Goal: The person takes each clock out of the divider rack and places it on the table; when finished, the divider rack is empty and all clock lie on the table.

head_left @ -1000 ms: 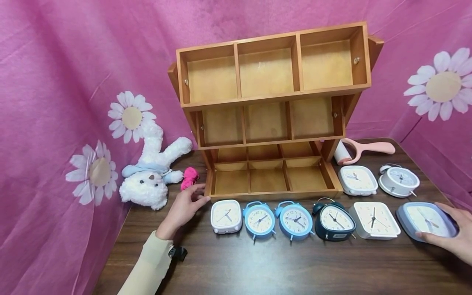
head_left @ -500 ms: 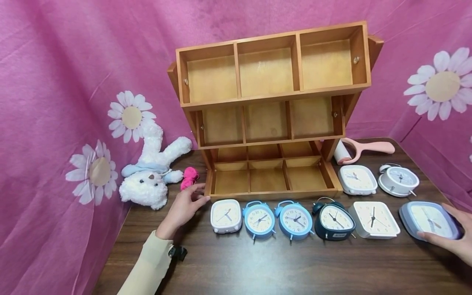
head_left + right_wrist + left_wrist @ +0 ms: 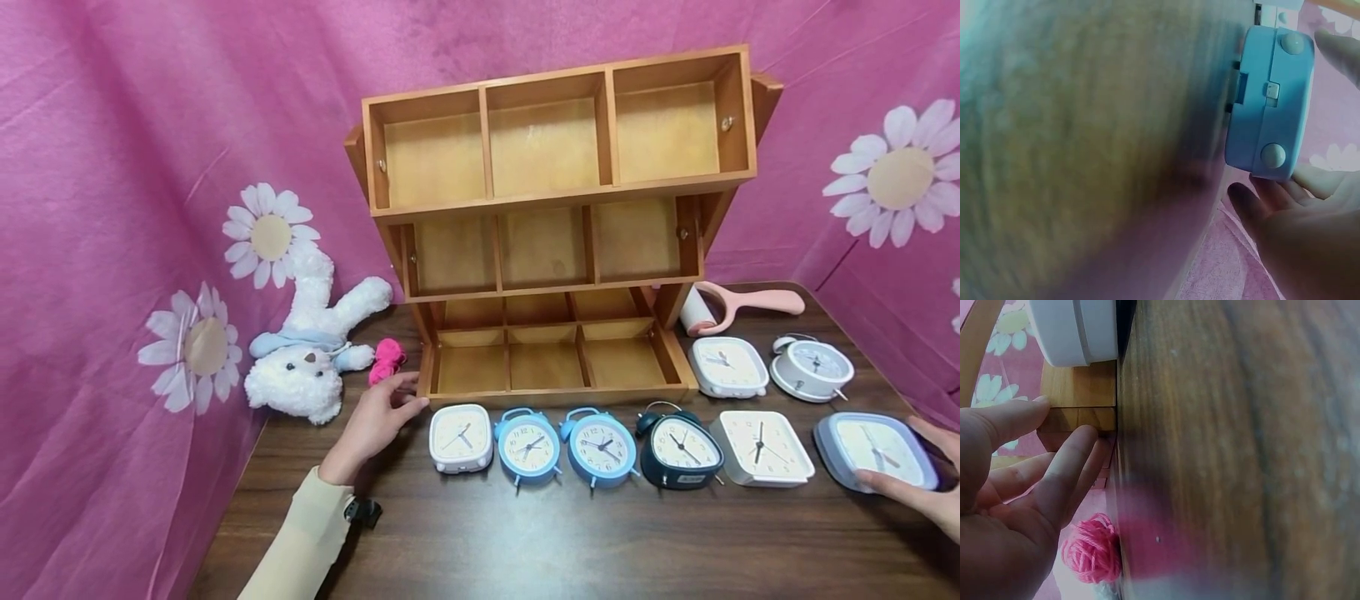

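My left hand (image 3: 378,422) rests against the lower left corner of the wooden shelf rack (image 3: 558,398). In the left wrist view the thumb and fairly straight fingers (image 3: 1063,478) touch either side of that corner. At the far right my right hand (image 3: 930,483) holds a blue-grey alarm clock (image 3: 876,452) by its right side, thumb at the near edge and other fingers behind. The right wrist view shows that clock (image 3: 1272,103) low over or on the table, its face hidden. To its left stand a square white clock (image 3: 763,448), a dark green clock (image 3: 681,450) and two light blue clocks (image 3: 528,450).
A small white clock (image 3: 461,439) sits by the left hand. Two more clocks, one square (image 3: 727,367) and one round (image 3: 812,367), stand behind the row, near a pink lint roller (image 3: 757,302). A white teddy bear (image 3: 300,375) and pink yarn ball (image 3: 386,358) lie left.
My right hand and the blue-grey clock have shifted slightly to the right, away from the square white clock. My left hand has stayed at the rack's corner.
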A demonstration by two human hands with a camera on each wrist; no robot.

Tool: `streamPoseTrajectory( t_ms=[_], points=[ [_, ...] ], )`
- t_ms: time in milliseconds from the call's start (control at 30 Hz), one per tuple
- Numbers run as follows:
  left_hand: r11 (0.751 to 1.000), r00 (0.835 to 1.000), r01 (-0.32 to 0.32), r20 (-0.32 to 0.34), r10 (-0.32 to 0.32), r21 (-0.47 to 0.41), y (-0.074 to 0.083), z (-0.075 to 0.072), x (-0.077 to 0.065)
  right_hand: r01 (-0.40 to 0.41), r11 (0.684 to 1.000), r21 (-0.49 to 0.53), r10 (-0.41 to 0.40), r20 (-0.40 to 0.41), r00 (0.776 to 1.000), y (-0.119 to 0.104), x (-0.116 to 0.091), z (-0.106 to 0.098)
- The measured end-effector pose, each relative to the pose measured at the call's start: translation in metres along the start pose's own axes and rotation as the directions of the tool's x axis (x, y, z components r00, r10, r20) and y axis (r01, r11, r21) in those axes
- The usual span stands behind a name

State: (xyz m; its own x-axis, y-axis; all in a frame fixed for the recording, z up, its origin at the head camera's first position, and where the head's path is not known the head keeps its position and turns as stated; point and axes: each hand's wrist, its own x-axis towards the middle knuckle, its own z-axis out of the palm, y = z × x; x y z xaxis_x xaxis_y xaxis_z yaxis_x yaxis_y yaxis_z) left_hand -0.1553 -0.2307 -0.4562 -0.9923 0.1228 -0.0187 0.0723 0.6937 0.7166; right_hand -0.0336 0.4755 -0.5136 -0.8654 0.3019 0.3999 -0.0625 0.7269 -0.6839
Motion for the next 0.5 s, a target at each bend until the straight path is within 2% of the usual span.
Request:
streamPoseTrajectory(
  t_ms=[67,167,333,500],
  points=[
    [1.0,1.0,-0.002,0.0,0.002,0.005,0.0,0.0,0.0,-0.016,0.996,0.093,0.016,-0.005,1.0,-0.002,0.0,0.0],
    [1.0,1.0,-0.007,-0.002,0.007,0.011,0.0,0.0,0.001,-0.035,0.984,0.176,0.031,0.024,0.999,-0.007,0.002,-0.001],
    [1.0,1.0,-0.008,-0.008,0.008,0.018,0.0,0.001,0.001,-0.01,0.968,0.252,0.007,0.014,1.0,-0.016,0.007,0.0],
    [1.0,1.0,-0.004,-0.006,0.004,0.02,0.0,0.001,0.0,0.015,0.967,0.252,-0.026,0.041,0.999,-0.02,0.009,-0.003]
  ],
)
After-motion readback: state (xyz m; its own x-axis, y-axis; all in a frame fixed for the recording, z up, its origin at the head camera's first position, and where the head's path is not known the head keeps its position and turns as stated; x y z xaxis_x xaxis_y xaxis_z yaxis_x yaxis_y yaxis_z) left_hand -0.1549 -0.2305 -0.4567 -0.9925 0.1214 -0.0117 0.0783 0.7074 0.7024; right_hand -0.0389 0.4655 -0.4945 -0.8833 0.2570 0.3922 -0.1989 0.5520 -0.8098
